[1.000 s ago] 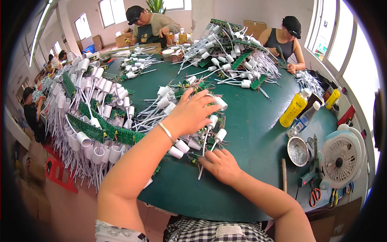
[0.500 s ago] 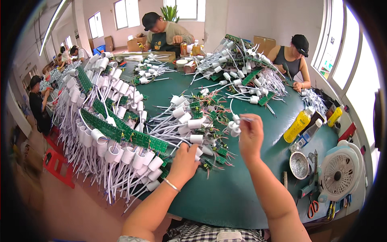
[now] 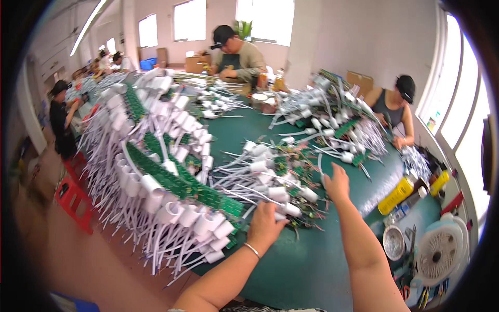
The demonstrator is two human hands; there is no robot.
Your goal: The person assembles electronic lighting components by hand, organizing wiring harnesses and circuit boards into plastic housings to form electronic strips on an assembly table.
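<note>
In the middle of the green table lies a loose pile of white cylindrical lamp holders with white cables and small green circuit boards. My left hand is at the pile's near edge, its fingers curled around a white lamp holder that is mostly hidden. To the right of the pile is my right hand, slightly blurred, its fingers closed at the end of a white cable with a small white part beside them. On the left, a large heap of lamp holders hangs over the table edge, with long green circuit boards on top.
Another heap of lamp holders lies at the far right. Bottles, a metal bowl and a white fan stand at the right. Co-workers sit across the table, and a red stool stands at the left.
The view has swung, shifting the scene. My right hand has come down closer to the pile; the cluster of white parts it held up no longer shows. My left hand stays at the near edge.
</note>
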